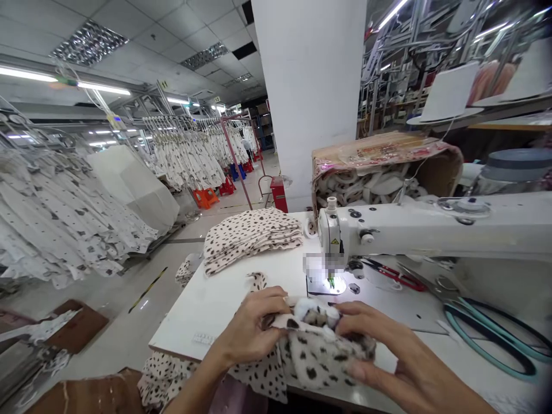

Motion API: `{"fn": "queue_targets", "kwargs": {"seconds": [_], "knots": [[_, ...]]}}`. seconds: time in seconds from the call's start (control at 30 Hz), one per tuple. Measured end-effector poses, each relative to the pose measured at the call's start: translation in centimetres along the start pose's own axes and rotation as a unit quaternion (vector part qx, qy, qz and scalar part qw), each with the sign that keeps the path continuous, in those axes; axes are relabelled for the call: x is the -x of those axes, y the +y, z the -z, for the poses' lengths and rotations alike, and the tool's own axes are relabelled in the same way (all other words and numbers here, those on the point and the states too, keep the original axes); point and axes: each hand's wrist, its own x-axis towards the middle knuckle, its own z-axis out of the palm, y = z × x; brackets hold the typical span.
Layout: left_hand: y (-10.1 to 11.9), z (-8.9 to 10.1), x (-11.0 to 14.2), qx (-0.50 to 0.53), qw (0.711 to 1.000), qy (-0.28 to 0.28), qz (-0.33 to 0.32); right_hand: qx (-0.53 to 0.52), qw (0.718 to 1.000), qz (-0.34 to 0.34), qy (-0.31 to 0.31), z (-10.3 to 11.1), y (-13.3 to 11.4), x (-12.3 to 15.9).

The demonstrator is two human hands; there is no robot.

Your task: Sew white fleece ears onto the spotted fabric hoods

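Left grip (250, 328), right grip (379, 345) both clenched on spotted fabric (319, 359), not yet under sewing machine (414, 230); folded stack (252, 238) sits on desk (207, 313).

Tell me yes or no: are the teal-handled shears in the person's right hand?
No, the right hand is pinching the spotted fabric, while the teal-handled shears lie apart on the white sewing table.
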Motion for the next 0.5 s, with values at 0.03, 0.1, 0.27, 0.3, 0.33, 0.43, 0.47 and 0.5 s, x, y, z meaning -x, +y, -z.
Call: {"fn": "queue_targets", "kwargs": {"seconds": [0.03, 0.1, 0.27, 0.3, 0.33, 0.43, 0.47, 0.5], "knots": [[-0.1, 0.0, 0.4, 0.003, 1.000, 0.018, -0.002, 0.026, 1.000, -0.003, -0.007, -0.1, 0.5, 0.5], [-0.5, -0.1, 1.3, 0.000, 0.999, 0.037, -0.013, 0.060, 0.998, -0.026, -0.017, -0.3, 1.3, 1.3], [-0.2, -0.8, 2.6, -0.004, 0.996, 0.058, -0.065, 0.026, 0.998, -0.035, 0.037, 1.3, 1.1, 2.5], [0.1, -1.1, 2.7, -0.004, 0.994, 0.070, -0.082, 0.011, 0.998, -0.027, 0.060, 1.9, 0.8, 2.6], [0.5, -1.5, 2.8, -0.007, 0.992, 0.082, -0.099, -0.001, 0.996, -0.020, 0.084, 2.3, 0.6, 2.7], [1.6, -2.6, 2.8, -0.003, 0.985, 0.111, -0.130, -0.025, 0.991, -0.016, 0.129, 3.2, 0.0, 3.4], [1.8, -2.9, 2.8, 0.009, 0.984, 0.120, -0.128, -0.029, 0.992, -0.019, 0.124, 3.3, -0.1, 3.7], [1.9, -3.1, 2.8, 0.026, 0.984, 0.131, -0.122, -0.031, 0.993, -0.024, 0.108, 3.4, -0.3, 4.0]]}}
